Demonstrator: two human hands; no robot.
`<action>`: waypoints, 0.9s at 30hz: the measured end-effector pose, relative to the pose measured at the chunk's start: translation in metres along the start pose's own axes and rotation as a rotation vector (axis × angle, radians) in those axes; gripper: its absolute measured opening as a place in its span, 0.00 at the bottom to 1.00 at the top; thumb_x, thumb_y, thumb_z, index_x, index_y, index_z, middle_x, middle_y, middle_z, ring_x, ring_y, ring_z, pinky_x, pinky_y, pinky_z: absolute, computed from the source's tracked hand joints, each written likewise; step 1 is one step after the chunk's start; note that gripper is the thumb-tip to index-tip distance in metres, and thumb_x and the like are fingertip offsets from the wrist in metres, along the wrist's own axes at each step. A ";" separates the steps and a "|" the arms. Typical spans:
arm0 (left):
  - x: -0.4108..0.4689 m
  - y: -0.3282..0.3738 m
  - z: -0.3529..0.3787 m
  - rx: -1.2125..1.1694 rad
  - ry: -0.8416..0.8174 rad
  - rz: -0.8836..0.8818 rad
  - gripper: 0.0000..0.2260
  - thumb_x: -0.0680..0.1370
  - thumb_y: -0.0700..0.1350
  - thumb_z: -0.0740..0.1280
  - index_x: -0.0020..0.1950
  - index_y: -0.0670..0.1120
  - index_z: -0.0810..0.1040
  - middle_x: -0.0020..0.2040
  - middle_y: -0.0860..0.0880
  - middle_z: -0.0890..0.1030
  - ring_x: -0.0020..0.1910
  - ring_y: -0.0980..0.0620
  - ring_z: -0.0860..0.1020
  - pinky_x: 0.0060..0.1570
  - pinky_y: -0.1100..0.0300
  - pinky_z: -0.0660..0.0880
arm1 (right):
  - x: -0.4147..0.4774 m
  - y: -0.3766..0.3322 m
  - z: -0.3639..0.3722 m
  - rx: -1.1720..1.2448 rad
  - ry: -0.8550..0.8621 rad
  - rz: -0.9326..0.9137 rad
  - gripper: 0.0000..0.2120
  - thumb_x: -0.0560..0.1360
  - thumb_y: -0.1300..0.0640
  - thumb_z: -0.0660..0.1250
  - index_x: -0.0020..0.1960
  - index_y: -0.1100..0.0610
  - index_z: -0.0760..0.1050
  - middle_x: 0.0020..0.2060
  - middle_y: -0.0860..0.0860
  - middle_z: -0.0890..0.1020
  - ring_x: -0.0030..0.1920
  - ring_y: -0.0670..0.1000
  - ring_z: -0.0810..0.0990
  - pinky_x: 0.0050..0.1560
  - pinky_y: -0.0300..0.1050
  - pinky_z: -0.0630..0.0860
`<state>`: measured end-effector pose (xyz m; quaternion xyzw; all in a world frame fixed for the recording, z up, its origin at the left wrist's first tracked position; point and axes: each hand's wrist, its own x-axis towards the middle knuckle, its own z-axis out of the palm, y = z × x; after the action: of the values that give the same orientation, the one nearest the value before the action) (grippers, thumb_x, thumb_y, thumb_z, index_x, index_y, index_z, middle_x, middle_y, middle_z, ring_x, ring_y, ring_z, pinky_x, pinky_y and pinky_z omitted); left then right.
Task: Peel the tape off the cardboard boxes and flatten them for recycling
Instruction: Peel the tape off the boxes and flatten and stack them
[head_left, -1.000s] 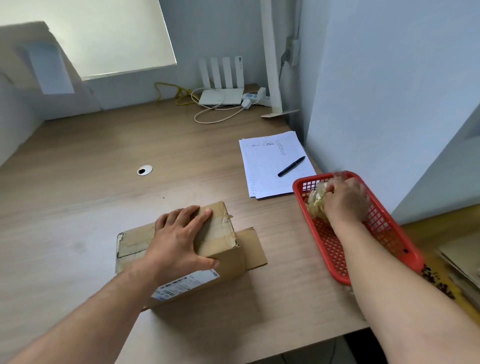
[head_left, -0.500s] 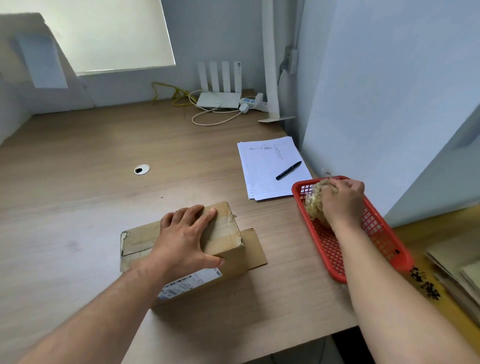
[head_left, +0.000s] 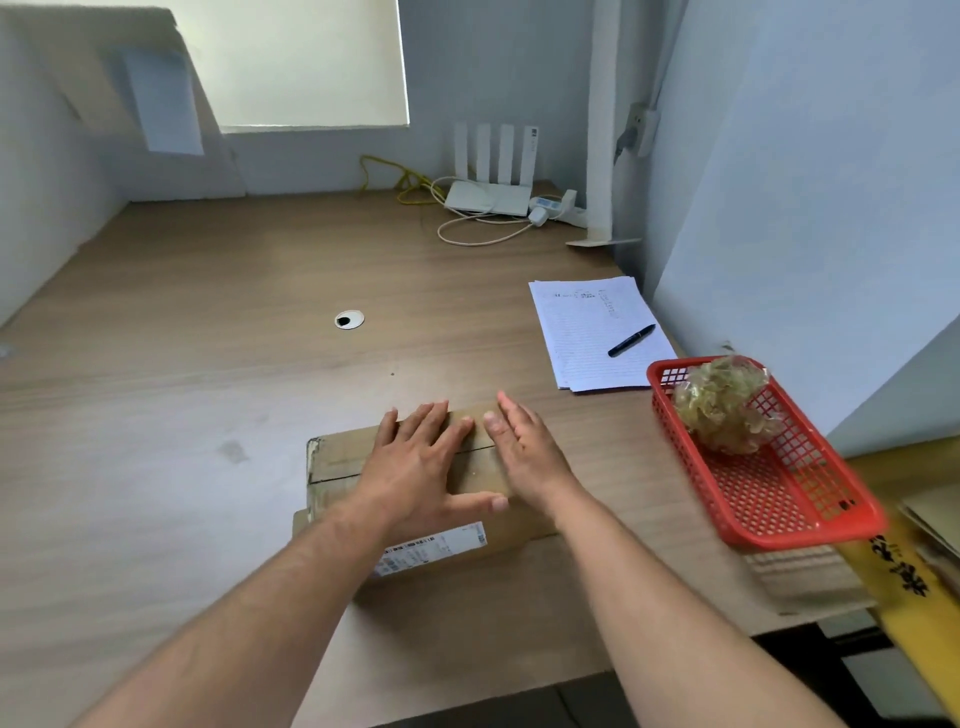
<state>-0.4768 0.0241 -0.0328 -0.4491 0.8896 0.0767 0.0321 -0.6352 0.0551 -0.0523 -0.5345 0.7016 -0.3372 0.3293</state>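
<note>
To the left of the left hand (head_left: 415, 467) and beyond its fingertips, the pale wooden worktop (head_left: 208, 338) is lying open, giving wide room to pass. The brown cardboard box (head_left: 337, 462) is sitting beneath the hands. To the right of the right hand (head_left: 524, 452), past a strip of bare wood, the red plastic mesh basket (head_left: 691, 467) holding a crumpled ball of clear tape (head_left: 727, 405) is blocking the way. Ahead of that hand and to its right, lined white paper sheets (head_left: 582, 332) with a black pen (head_left: 631, 340) are lying low, and the grey wall panel (head_left: 805, 208) is closing that side.

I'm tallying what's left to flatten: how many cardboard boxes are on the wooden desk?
1: the brown cardboard box near the front edge, left hand flat on it, right hand at its right end. Blurred brown layers under the red plastic basket may be more.
</note>
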 end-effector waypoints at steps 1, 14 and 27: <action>-0.009 -0.013 0.001 -0.007 -0.008 -0.033 0.56 0.56 0.82 0.32 0.79 0.56 0.46 0.80 0.48 0.45 0.78 0.50 0.40 0.75 0.46 0.37 | 0.000 0.000 0.003 -0.001 0.007 0.009 0.26 0.81 0.46 0.54 0.77 0.54 0.57 0.75 0.53 0.61 0.75 0.50 0.58 0.74 0.44 0.54; -0.099 -0.100 0.028 -0.951 0.296 -0.515 0.53 0.66 0.56 0.77 0.79 0.54 0.43 0.79 0.54 0.51 0.77 0.56 0.52 0.74 0.59 0.52 | -0.016 -0.021 0.046 0.056 -0.093 0.011 0.40 0.73 0.52 0.72 0.77 0.52 0.53 0.75 0.49 0.58 0.75 0.47 0.56 0.73 0.40 0.54; -0.100 -0.098 0.033 -1.098 0.375 -0.504 0.57 0.66 0.51 0.79 0.76 0.61 0.35 0.79 0.54 0.51 0.77 0.55 0.55 0.74 0.56 0.56 | 0.016 -0.024 0.036 0.448 0.009 0.080 0.13 0.76 0.49 0.65 0.38 0.55 0.71 0.29 0.42 0.70 0.32 0.41 0.67 0.36 0.36 0.64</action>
<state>-0.3384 0.0516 -0.0628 -0.6018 0.5779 0.4322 -0.3422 -0.5961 0.0308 -0.0545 -0.4183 0.6313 -0.4736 0.4497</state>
